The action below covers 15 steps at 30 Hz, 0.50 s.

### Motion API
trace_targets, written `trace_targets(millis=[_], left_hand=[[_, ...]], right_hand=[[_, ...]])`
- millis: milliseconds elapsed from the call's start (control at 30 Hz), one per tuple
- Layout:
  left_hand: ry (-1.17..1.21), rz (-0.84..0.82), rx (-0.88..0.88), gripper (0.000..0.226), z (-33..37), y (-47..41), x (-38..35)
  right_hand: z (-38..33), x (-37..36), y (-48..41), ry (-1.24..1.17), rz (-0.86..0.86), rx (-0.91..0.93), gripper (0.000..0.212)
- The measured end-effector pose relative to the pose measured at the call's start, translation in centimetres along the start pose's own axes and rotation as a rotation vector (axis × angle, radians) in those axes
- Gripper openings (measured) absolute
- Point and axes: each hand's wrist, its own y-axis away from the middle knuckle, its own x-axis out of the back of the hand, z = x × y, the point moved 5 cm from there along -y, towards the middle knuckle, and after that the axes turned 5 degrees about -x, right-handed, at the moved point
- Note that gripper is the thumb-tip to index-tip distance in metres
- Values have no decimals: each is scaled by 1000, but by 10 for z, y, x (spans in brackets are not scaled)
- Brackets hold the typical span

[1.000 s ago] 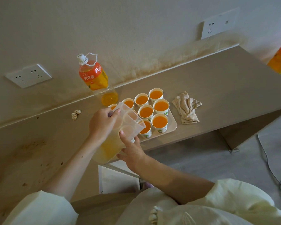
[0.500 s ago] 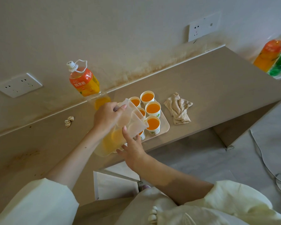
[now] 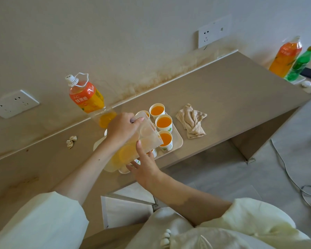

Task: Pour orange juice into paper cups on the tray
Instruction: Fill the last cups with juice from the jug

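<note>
Tilting over the tray point(image 3: 178, 145), the jug point(image 3: 133, 153) points its spout at a full cup point(image 3: 167, 147). Left hand point(image 3: 122, 128) fingers curl round its top; right hand point(image 3: 144, 169) fingers press straight against its side.

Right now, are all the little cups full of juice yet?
Nearly, it seems. Done: three paper cups on the right of the tray hold orange juice. In hand: the left hand tips the clear pitcher over the tray, the right hand steadying it. Left: the cups under the pitcher are hidden, so I cannot tell.

Clear plastic pitcher point(image 3: 147, 139); paper cups point(image 3: 163, 122)
</note>
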Motion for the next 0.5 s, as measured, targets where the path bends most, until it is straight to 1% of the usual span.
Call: trace_targets(millis=[133, 267, 500], left_hand=[[3, -6, 14, 49, -2, 0, 0], [-8, -7, 21, 49, -2, 1, -1], [-9, -9, 12, 49, -2, 1, 0]], right_hand=[[2, -1, -2, -14, 5, 7, 109], [4, 1, -3, -22, 0, 4, 104], [3, 1, -3, -9, -23, 8, 101]])
